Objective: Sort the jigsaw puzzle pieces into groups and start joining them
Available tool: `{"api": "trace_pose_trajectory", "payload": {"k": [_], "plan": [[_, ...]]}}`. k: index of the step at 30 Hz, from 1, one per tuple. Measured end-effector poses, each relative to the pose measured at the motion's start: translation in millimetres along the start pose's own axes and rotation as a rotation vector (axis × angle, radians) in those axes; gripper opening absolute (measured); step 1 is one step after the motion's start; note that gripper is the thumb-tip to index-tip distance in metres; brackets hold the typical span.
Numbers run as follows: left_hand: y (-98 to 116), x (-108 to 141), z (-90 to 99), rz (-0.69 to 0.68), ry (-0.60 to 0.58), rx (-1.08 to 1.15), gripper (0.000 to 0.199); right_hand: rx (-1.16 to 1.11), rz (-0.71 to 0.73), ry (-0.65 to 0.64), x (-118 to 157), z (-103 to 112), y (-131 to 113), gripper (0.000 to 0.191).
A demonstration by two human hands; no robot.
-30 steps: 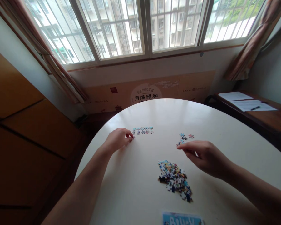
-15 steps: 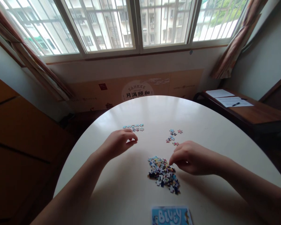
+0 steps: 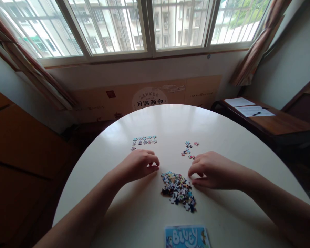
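Observation:
A heap of loose jigsaw pieces [image 3: 178, 189] lies on the round white table [image 3: 113, 217]. Just up and left of it is my left hand [image 3: 139, 165], fingers curved, thumb a little apart from them, with nothing visible between. Beside the heap's right edge hovers my right hand [image 3: 212, 170]; its index finger and thumb are parted and no piece shows in them. Beyond my left hand, several pieces form an aligned row of puzzle pieces [image 3: 144, 138], with others set below and down the left side. Scattered puzzle pieces [image 3: 187, 151] lie beyond my right hand.
A blue "Bluey" box [image 3: 187, 237] lies at the table's near side. To the right, a wooden side table [image 3: 291, 120] bears papers [image 3: 254, 111] and a pen. A printed cardboard panel [image 3: 93, 100] stands under the barred windows [image 3: 181, 24].
My left hand has come back from the aligned pieces toward the heap, uncovering pieces at their left side. My right hand's thumb and index finger have parted beside the heap.

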State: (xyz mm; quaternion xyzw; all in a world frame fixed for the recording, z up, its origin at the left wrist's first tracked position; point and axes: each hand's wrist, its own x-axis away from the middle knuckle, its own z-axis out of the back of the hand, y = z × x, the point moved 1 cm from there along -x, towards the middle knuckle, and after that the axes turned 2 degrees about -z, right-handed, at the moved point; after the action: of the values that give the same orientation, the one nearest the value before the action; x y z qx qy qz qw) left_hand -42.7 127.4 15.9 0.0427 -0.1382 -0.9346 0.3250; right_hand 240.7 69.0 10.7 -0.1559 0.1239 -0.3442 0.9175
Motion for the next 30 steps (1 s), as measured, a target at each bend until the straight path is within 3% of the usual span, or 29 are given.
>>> {"api": "trace_pose_trajectory", "payload": {"k": [12,24,30], "plan": [[2.3,-1.9,-2.6,-0.009,-0.021,0.002,0.013,0.002,-0.023,-0.028,-2.7,-9.2,-12.9,0.011],[-7.5,-2.0,-8.4,-0.038,0.015,0.011,0.01,-0.078,-0.113,-0.146,2.0,2.2,-6.6,0.009],[-6.9,-2.3,-7.4,-0.03,0.003,0.003,0.01,0.011,-0.244,-0.048,2.8,10.5,4.8,0.02]]}}
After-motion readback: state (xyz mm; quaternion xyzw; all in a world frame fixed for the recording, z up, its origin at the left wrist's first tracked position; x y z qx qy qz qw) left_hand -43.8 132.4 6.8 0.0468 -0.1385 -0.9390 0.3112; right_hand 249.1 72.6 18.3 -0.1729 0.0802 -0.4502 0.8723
